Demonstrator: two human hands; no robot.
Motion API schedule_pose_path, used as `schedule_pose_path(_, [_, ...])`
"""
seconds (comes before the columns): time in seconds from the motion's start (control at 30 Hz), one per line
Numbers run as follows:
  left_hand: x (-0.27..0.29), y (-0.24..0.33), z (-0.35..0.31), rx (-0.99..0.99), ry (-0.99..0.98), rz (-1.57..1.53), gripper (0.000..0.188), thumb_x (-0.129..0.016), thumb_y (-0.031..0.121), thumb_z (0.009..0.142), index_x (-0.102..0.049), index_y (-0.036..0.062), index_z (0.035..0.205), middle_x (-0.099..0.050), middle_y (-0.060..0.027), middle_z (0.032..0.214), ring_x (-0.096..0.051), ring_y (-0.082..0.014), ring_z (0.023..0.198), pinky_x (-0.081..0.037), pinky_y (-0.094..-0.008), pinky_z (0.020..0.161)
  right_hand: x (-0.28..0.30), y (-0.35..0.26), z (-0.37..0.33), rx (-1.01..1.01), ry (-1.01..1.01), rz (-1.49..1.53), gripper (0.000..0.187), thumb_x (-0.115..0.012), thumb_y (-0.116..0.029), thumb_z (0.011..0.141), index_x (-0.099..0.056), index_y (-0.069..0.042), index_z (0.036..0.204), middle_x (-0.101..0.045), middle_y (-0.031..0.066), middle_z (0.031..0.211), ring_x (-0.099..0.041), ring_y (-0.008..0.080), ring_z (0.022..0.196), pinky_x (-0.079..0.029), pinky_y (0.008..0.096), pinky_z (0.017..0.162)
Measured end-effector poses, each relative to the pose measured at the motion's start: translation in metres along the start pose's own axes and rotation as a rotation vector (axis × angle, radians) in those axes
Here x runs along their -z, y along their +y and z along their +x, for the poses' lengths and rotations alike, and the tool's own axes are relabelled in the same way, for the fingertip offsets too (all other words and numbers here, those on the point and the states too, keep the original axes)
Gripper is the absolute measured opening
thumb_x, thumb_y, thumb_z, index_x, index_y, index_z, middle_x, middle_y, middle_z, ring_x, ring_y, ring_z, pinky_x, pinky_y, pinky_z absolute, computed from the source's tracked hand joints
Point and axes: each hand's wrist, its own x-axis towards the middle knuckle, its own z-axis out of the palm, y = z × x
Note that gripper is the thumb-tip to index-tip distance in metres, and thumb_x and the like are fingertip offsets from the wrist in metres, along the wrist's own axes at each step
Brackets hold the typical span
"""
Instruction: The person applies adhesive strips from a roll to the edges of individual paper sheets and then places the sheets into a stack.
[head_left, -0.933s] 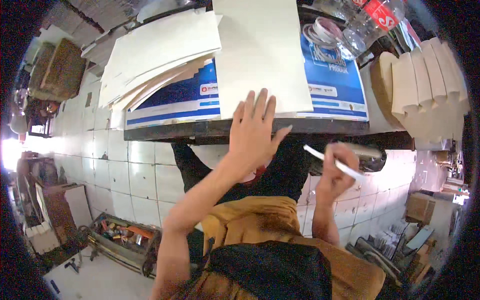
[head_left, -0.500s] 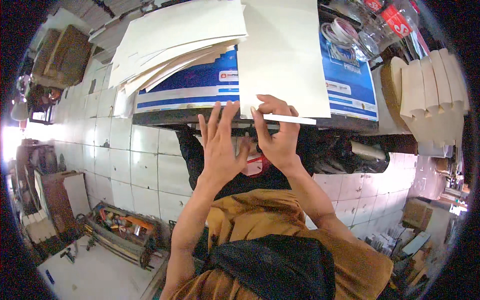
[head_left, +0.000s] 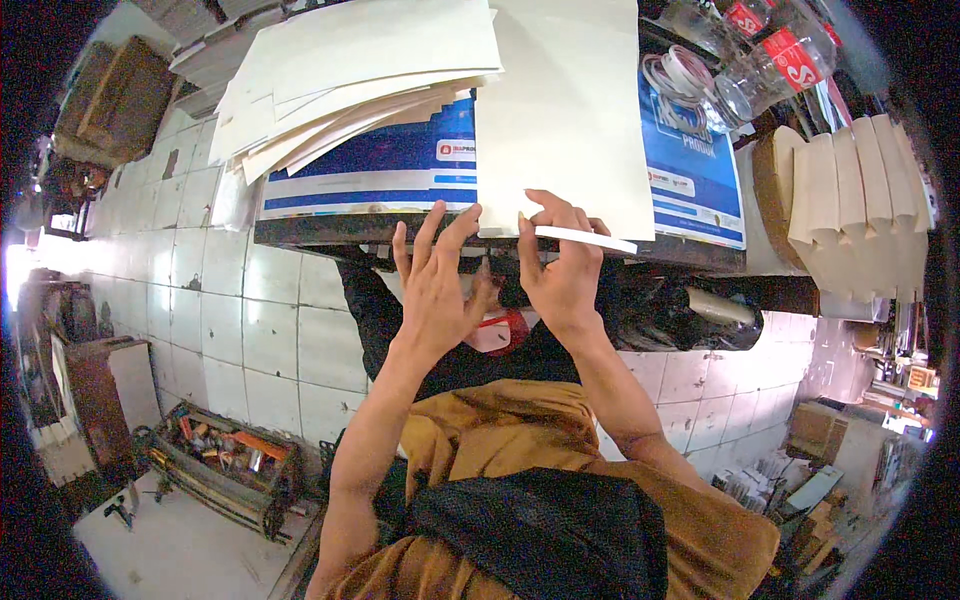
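Observation:
A large cream sheet (head_left: 560, 110) lies on the table with its near edge at the table's front. My right hand (head_left: 565, 265) is closed around a slim, flat white stick (head_left: 590, 238), which points to the right across the sheet's near edge. Just left of it, my left hand (head_left: 437, 285) has its fingers apart, the fingertips at the table edge by the sheet's near left corner. Nothing shows in that hand. Farther left, a fanned stack of cream sheets (head_left: 370, 50) overlaps the blue printed covering (head_left: 370, 185) on the table.
At the table's right stand clear plastic bottles (head_left: 775, 75) beside a coil of pale cable (head_left: 680, 75). Thick bundles of folded cream paper (head_left: 850, 200) sit at the far right. A tool tray (head_left: 225, 460) rests on a white-topped surface (head_left: 190, 545) at lower left.
The whole view has shifted slightly. My hands keep nearly the same places at the sheet's near edge, and the white stick stays in my right hand, tilted a little more.

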Motion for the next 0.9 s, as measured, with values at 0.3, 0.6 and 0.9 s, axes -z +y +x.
schedule_pose_path(0.3, [-0.007,-0.004,-0.001,-0.036,0.062,0.005,0.049,-0.067,0.020,0.090,-0.052,0.0112,0.135,-0.055,-0.0033,0.149,-0.040,-0.0331,0.147,-0.015,-0.0576,0.123,0.001,0.003,0.000,0.007,0.007,0.015,0.035,-0.071,-0.012,0.091,-0.066,-0.014,0.125,-0.070,0.0025,0.085,-0.064,0.0229,0.090,-0.038,0.0444,0.091])
schedule_pose_path(0.6, [-0.006,-0.003,0.002,-0.054,0.087,0.029,0.037,-0.068,0.020,0.088,-0.060,0.0154,0.124,-0.060,-0.0045,0.147,-0.043,-0.0331,0.145,-0.016,-0.0560,0.123,0.005,0.004,-0.001,0.025,-0.017,-0.036,0.037,-0.075,-0.014,0.089,-0.065,-0.014,0.125,-0.072,0.0014,0.089,-0.065,0.0235,0.089,-0.039,0.0431,0.090])
schedule_pose_path(0.9, [-0.016,-0.002,0.001,-0.052,0.163,0.034,0.030,-0.070,0.024,0.086,-0.064,0.0146,0.113,-0.064,-0.0041,0.141,-0.046,-0.0332,0.143,-0.017,-0.0530,0.123,0.077,0.036,0.000,-0.419,0.257,0.465,0.030,-0.069,-0.007,0.097,-0.064,-0.001,0.126,-0.076,0.0117,0.109,-0.069,0.0145,0.096,-0.055,0.0260,0.078])
